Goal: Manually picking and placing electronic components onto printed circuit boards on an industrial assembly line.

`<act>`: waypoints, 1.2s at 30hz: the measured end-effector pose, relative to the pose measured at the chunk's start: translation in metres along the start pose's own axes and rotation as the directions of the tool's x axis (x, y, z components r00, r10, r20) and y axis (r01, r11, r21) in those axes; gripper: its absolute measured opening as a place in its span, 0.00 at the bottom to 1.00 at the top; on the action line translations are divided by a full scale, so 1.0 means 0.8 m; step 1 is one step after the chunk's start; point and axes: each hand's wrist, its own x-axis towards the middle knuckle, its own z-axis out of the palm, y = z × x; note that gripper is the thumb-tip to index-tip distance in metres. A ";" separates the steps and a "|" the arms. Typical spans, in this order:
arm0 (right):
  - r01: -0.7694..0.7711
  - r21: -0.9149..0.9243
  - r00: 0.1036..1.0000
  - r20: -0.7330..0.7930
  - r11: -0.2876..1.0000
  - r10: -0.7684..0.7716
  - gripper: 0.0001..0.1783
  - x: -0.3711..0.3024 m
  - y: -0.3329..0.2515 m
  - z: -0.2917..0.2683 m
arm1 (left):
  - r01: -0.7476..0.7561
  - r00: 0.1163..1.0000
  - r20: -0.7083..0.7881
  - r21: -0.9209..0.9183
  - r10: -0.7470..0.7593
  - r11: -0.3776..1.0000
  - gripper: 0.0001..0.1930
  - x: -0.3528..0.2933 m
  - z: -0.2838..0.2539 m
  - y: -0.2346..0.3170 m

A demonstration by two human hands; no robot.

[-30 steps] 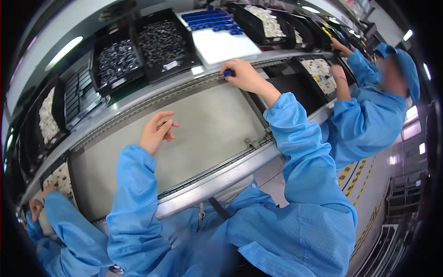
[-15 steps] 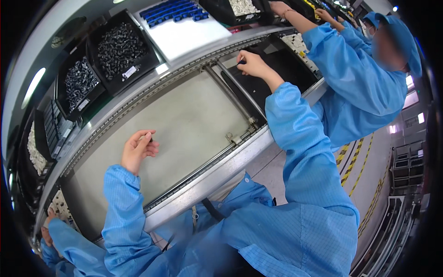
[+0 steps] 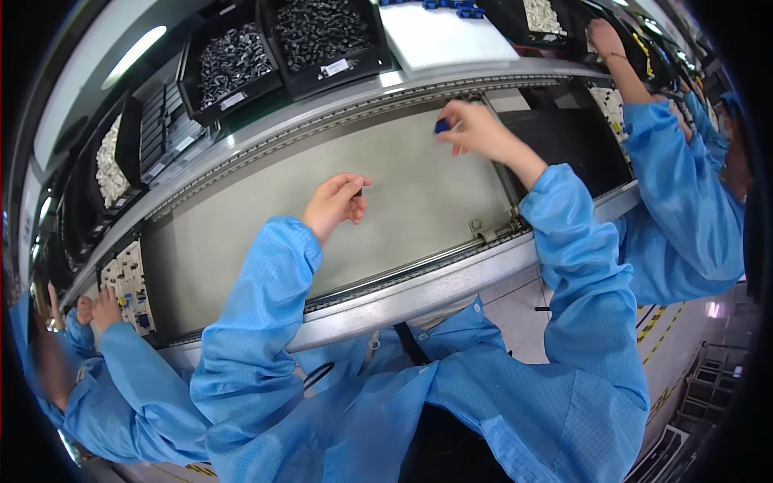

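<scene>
My right hand (image 3: 483, 135), slightly blurred, pinches a small blue plastic part (image 3: 441, 126) between thumb and fingers. It hovers above the far right of the grey conveyor bed (image 3: 386, 241). Nearer the middle of the bed, my left hand (image 3: 338, 203) has its thumb and forefinger closed on a small black part (image 3: 359, 192), mostly covered by the fingers. The two hands are apart, both raised over the bed. To the right of the crossbar lies a black panel (image 3: 555, 149) within the conveyor frame.
Beyond the rail stand black bins of small black parts (image 3: 322, 36) and silvery dark parts (image 3: 233, 64). A white board (image 3: 443, 36) carries several blue parts. White parts fill a bin (image 3: 111, 165) at left. Co-workers' sleeves (image 3: 676, 169) (image 3: 141, 386) flank me, near boards with white components (image 3: 127, 282).
My view has swung left. My right hand has come off the black panel toward my left hand, carrying the blue part. My left hand keeps its pinch.
</scene>
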 end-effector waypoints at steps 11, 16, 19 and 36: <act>0.220 -0.538 0.967 0.228 0.814 -0.111 0.16 0.001 -0.037 0.129 | 0.009 0.994 -0.103 -0.074 -0.016 0.997 0.13 -0.002 -0.005 -0.017; 0.220 -0.402 0.970 0.186 0.889 -0.156 0.14 0.006 -0.067 0.172 | -0.023 0.983 -0.186 -0.111 0.002 0.994 0.13 -0.023 -0.030 -0.012; 0.196 -0.302 0.961 0.250 0.933 -0.121 0.13 0.003 -0.084 0.194 | -0.084 0.975 -0.215 -0.083 0.064 0.993 0.13 -0.030 -0.033 -0.017; 0.260 -0.253 0.965 0.042 0.932 -0.258 0.13 -0.045 -0.167 0.235 | -0.366 0.843 -0.516 -0.340 0.153 0.866 0.20 -0.059 -0.062 -0.011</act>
